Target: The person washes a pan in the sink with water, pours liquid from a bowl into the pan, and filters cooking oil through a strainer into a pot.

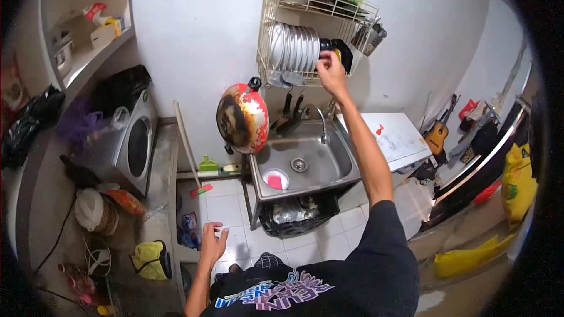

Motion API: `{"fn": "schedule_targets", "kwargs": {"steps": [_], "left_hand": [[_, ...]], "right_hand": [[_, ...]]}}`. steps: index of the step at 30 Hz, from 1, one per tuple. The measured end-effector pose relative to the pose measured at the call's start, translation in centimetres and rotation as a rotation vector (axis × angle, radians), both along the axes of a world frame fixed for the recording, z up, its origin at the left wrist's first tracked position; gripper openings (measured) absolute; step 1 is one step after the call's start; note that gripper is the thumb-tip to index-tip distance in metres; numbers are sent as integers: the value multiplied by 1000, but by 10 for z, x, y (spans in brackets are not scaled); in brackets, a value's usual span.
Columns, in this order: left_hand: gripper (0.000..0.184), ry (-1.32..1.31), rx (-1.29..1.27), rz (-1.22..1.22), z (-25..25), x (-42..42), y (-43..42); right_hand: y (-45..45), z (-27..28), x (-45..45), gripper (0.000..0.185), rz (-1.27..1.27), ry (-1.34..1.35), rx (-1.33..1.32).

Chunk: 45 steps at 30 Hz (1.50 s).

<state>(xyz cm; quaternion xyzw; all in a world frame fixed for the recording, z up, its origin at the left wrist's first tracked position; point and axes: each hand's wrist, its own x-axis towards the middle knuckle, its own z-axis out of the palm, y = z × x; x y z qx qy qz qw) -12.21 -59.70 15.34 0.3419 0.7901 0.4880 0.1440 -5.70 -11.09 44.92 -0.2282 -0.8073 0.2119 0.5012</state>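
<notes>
My right hand [332, 74] is raised to the wire dish rack [264, 29] on the wall. Its thumb and fingers are apart and partly curled, at the right end of a row of upright metal plates [292, 48]. Dark dishware [343, 53] sits just behind the fingers, with a bit of yellow beside them; whether they touch it I cannot tell. Nothing shows clearly in this hand. My left hand [214, 243] hangs low over the tiled floor, fingers loosely bent and apart, holding nothing.
Below the rack is a steel sink [346, 161] with a faucet [324, 135] and a white bowl [284, 174] holding something pink. A scorched red pan [242, 118] hangs left of it. A washing machine [120, 147] stands left, a white-topped counter [395, 138] right.
</notes>
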Motion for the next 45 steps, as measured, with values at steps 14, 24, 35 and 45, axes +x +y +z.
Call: {"fn": "schedule_targets", "kwargs": {"steps": [14,24,35,45], "left_hand": [[24,-24,158,95,56,-6,206],[20,585,505,-139,220,-52,382],[32,873,521,-53,289,-123,514],[49,1121,265,-19,328,-176,589]], "right_hand": [[190,71,-217,44,-114,-500,746],[203,93,-216,52,-100,-830,719],[234,103,-161,33,-56,-997,613],[300,85,-157,66,-63,-653,825]]}}
